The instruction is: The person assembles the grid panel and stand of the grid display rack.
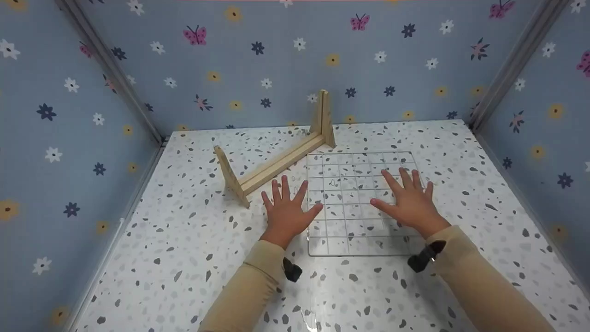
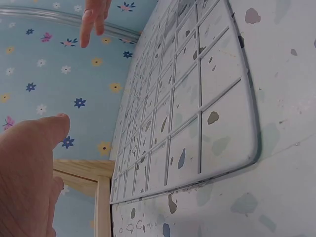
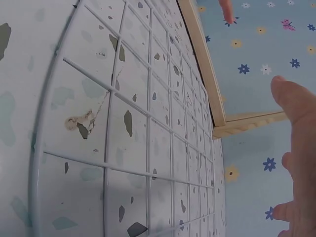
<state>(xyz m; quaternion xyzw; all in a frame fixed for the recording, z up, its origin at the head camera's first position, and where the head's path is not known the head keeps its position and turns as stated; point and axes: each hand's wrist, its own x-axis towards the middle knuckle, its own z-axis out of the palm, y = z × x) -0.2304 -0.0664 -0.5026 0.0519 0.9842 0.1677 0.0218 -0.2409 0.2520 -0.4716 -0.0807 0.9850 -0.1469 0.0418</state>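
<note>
Near the wire grid (image 1: 345, 204), our left hand (image 1: 286, 215) and right hand (image 1: 410, 202) were splayed, empty. Careless sweeping could have toppled the wooden stand (image 1: 282, 164).

The wire grid (image 2: 199, 109) was apparently of metal, w/ smooth, slightly glossy wires, prob. coated. The stand (image 1: 282, 163) was of wood, matt & planed smooth, w/ some grain visible. The bench (image 1: 175, 240) had a smooth, glossy, terrazzo-like top w/ bright reflections. The wall panels (image 1: 295, 67) looked smooth & rather matt; the corner rail (image 1: 514, 64) looked like dull metal. The sleeves (image 1: 249, 286) were of matt cloth, the wrist pieces (image 1: 291, 271) approx. plastic-like.
</note>
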